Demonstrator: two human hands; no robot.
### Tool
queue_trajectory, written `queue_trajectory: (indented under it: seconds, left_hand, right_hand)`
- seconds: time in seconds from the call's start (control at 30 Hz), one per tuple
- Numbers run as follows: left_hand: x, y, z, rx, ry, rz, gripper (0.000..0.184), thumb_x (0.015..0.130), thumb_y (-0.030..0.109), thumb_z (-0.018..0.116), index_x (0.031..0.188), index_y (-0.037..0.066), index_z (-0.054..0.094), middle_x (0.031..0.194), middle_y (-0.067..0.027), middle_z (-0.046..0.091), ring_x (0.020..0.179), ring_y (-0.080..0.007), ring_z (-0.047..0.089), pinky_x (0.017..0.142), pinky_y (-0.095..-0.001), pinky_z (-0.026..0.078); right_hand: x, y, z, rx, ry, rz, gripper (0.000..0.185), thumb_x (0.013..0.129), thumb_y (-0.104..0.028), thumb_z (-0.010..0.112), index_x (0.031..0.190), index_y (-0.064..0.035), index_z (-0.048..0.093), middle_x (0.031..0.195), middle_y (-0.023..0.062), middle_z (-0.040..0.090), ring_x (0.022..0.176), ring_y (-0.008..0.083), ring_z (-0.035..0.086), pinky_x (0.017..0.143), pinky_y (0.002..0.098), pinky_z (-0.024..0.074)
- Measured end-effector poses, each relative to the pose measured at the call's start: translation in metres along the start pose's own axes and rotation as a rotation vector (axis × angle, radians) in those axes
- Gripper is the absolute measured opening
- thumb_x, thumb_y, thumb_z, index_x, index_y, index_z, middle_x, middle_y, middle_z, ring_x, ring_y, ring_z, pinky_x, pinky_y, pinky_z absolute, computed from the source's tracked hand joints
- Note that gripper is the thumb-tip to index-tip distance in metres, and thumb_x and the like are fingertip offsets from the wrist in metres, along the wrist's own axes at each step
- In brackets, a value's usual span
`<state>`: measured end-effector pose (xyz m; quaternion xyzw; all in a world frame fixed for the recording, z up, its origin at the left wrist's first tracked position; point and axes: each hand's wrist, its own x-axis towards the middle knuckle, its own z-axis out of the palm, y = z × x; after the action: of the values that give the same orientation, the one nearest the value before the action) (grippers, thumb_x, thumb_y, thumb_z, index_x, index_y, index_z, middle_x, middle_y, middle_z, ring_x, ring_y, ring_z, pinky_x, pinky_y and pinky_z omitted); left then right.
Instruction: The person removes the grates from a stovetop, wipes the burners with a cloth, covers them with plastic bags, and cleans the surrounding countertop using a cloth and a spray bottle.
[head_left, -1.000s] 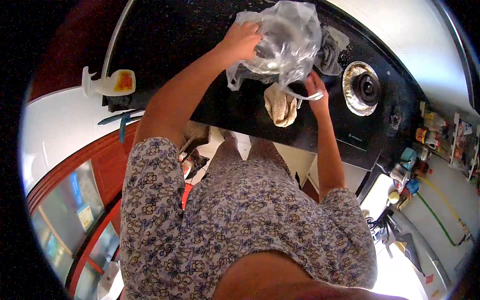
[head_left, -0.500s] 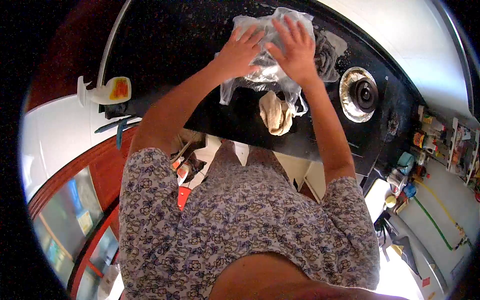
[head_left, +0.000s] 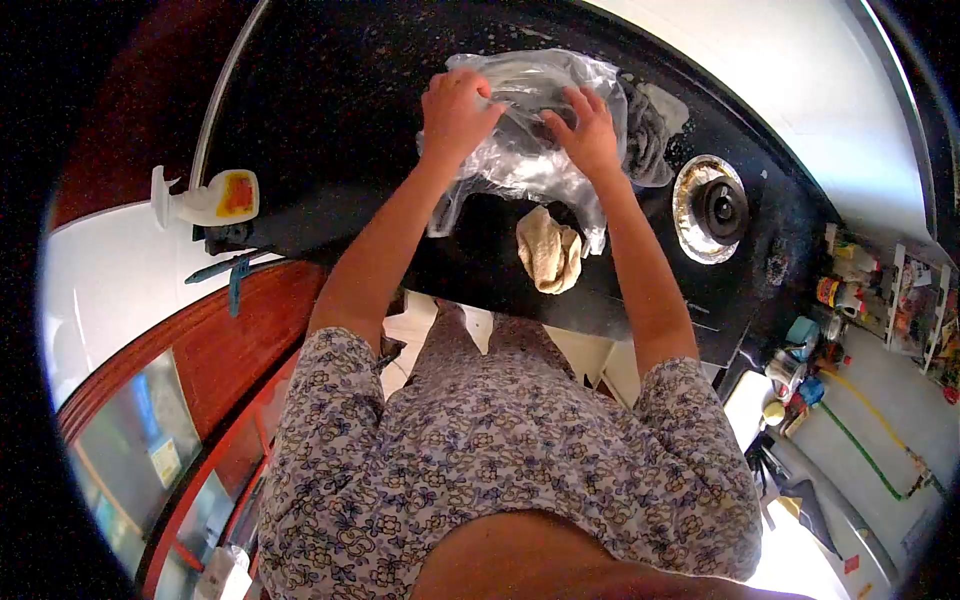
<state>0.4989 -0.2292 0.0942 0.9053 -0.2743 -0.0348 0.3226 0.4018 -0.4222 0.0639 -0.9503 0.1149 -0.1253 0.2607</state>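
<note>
A crumpled clear plastic bag lies spread on the black countertop, with its handles toward me. My left hand is on the bag's left side, its fingers curled into the plastic; the fingertips are partly hidden. My right hand rests on the right part of the bag, fingers bent and thumb held apart from them. Just below the bag sits a bunched beige cloth. A dark grey cloth lies against the bag's right side.
To the right is a gas burner with a foil-like silvery ring. A spray bottle with an orange label lies at the counter's left end, above a blue-green clip-like object. Shelves with jars stand at far right.
Both hands have gone from flat, spread fingers to bent ones, and lie farther apart on the bag. The bag is spread wider, its right handle lying lower beside the beige cloth.
</note>
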Motion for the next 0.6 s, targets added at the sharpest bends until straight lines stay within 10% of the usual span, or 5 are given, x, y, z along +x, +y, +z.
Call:
queue_trajectory:
  seconds: [0.27,0.5,0.6]
  left_hand:
    - [0.006,0.000,0.027,0.235,-0.236,0.443,0.116,0.043,0.039,0.081,0.137,0.013,0.018,0.142,-0.0092,0.018,0.128,-0.0341,0.020,0.102,-0.0477,0.023]
    - [0.003,-0.018,0.047,0.107,-0.286,0.350,0.114,0.044,0.032,0.081,0.137,0.017,0.017,0.144,-0.0041,0.011,0.131,-0.0293,0.013,0.104,-0.0433,0.022]
    - [0.003,-0.015,0.042,0.142,-0.309,0.380,0.112,0.044,0.030,0.081,0.137,0.020,0.019,0.144,-0.0053,0.010,0.131,-0.0312,0.014,0.103,-0.0448,0.023]
  right_hand:
    - [-0.006,-0.015,-0.002,-0.157,-0.079,-0.085,0.088,0.056,-0.054,0.072,0.127,-0.0126,0.039,0.134,0.0156,0.031,0.122,0.0359,0.030,0.098,0.0451,0.0294]
    - [-0.007,0.011,0.009,0.201,-0.094,-0.104,0.092,0.052,-0.048,0.077,0.126,-0.0093,0.040,0.134,0.0191,0.029,0.121,0.0390,0.031,0.098,0.0447,0.0303]
    - [-0.002,0.021,0.004,0.336,0.039,0.023,0.061,0.068,-0.038,0.070,0.117,-0.0072,0.049,0.123,0.0186,0.043,0.113,0.0353,0.041,0.093,0.0392,0.0364]
